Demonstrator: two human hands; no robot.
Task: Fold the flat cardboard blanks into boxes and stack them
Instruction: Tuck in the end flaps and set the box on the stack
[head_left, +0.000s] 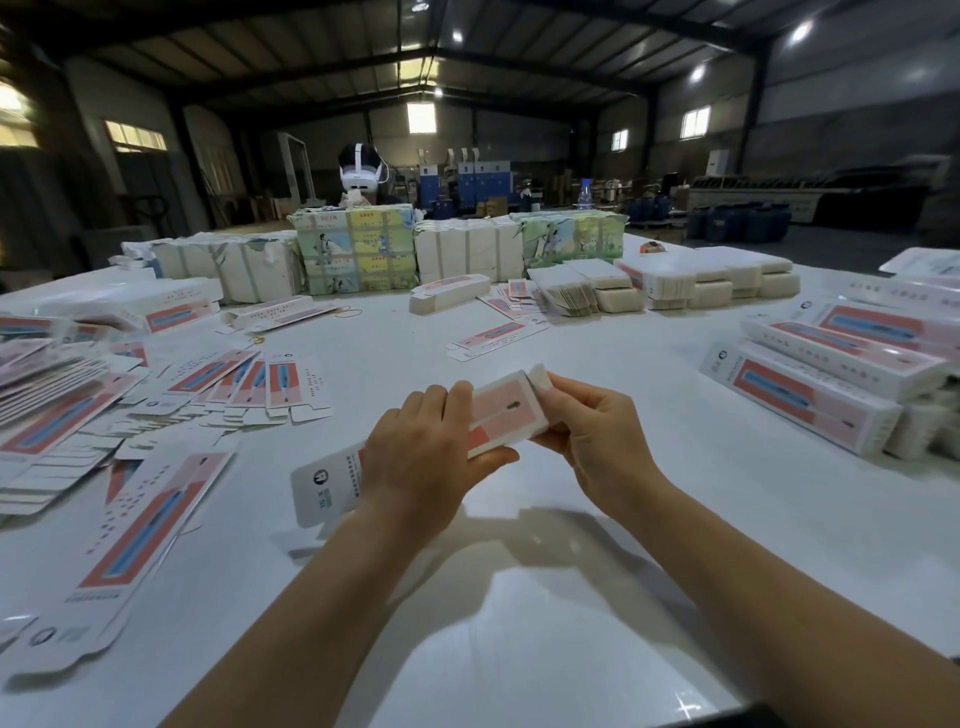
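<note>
Glossy white desk (545, 597), smooth, throwing back ceiling light. A long slim box (498, 415) of thin printed card, salmon panel with white edges, is being held above the desk's middle. The left hand (415, 457) is wrapping round its midsection, fingers curled over the top, thumb under: a closed grip on the box. The right hand (587, 426) is pinching the far end, fingertips on the small white end flap (540, 376), which is standing half raised. Flat blanks (249, 384) are lying fanned to the left. Finished boxes (826, 384) are sitting stacked at the right, matte card, square-edged.
</note>
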